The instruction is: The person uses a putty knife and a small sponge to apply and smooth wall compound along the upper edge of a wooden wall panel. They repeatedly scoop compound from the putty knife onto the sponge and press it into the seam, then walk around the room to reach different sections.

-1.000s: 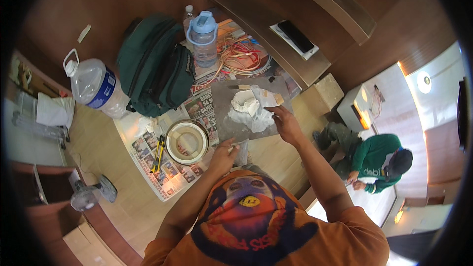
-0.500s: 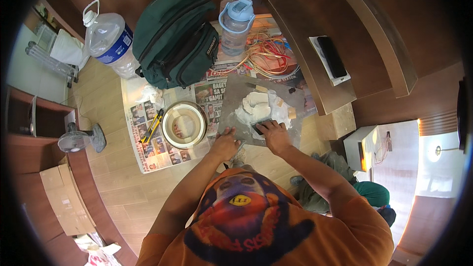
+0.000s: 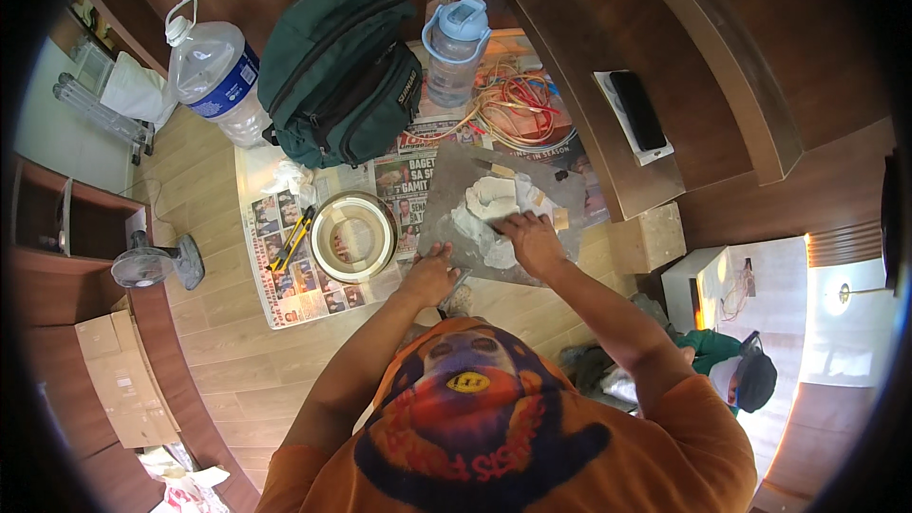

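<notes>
Grey slab (image 3: 480, 218), a flat, dusty board, lies on newspaper (image 3: 313, 275) spread over a wood floor, straight ahead of a kneeling person seen from above. Its long axis runs left to right, tilted slightly. A lump of white plaster (image 3: 489, 204) sits on its middle.

The right hand (image 3: 532, 239) rests palm down on the slab, fingers spread and pressed flat against the plaster's near edge; it pinches nothing. The plaster lies just beyond these fingertips, up and to the left, so this hand is the nearer one.

The left hand (image 3: 429, 275) sits at the slab's near left corner. Its fingers curl over the edge, but whether they clamp it cannot be told.

Left of the slab, just beside it, lies a tape roll (image 3: 353, 236), then a yellow cutter (image 3: 293, 239). Beyond stand a green backpack (image 3: 337, 66), a water jug (image 3: 217, 71), a blue-lidded bottle (image 3: 454, 47) and coiled wires (image 3: 518, 109). Another person (image 3: 731, 366) crouches at lower right.
</notes>
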The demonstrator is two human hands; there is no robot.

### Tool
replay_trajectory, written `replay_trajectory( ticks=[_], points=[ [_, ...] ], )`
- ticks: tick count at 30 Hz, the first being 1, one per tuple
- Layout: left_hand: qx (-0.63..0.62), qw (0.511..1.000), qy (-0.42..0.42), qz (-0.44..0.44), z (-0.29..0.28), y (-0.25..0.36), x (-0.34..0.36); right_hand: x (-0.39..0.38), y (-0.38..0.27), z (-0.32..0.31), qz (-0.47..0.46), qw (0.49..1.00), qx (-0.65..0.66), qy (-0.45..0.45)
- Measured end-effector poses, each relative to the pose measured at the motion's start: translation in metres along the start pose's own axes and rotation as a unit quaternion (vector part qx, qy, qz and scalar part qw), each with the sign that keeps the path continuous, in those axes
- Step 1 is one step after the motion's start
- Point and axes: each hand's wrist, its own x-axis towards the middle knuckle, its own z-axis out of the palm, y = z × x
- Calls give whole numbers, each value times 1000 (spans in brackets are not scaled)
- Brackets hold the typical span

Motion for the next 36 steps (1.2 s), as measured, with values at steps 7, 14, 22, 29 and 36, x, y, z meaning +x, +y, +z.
replay_trajectory(
  ticks=[7, 14, 22, 29, 36],
  points=[
    [7, 1000, -9, -4, 10, -13, 9, 1, -21, 17, 28, 999, 14, 37],
    [33, 999, 7, 11, 9, -12, 8, -36, -3, -9, 38, 999, 24, 14],
    [-586, 808, 51, -16, -51, 31, -55, -83, -55, -75, 106, 735, 581, 333],
    [-820, 571, -19, 30, -95, 101, -92, -104, -115, -108, -25, 788, 304, 535],
    [-751, 633, -105, 159, -115, 106, -113, -121, -109, -119, -121, 852, 150, 486]
  ],
)
